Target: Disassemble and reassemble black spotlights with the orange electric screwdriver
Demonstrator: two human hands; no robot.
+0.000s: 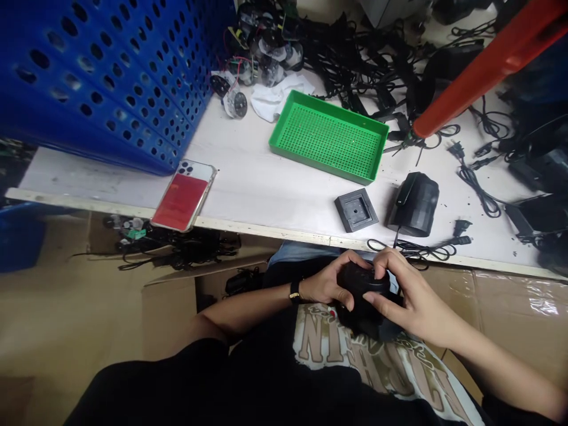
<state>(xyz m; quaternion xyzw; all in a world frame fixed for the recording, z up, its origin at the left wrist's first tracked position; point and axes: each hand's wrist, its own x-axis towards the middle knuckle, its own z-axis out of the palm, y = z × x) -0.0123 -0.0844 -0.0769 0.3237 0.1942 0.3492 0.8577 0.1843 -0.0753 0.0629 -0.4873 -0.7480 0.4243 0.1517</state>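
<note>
Close to my body, below the table's front edge, a black rounded plastic housing [364, 290] is held between both hands. My left hand [331, 284] grips its left side, with the thumb along the near face. On the opposite side my right hand [402, 290] wraps it, thumb and fingers pressed on the top part. Its exact kind cannot be made out against the dark shirt. Beyond the hands, a black cylindrical device [417, 204] with a cord lies on the table, and to its left is a square black block [355, 210] with a recess.
A green perforated tray [284, 139] lies behind the block. An orange-red tool [479, 71] hangs tip-down at the right. The tall blue basket [146, 89] stands left, near a phone [184, 195] at the edge. Tangled black cables [355, 59] and clear-shelled parts [235, 100] fill the back.
</note>
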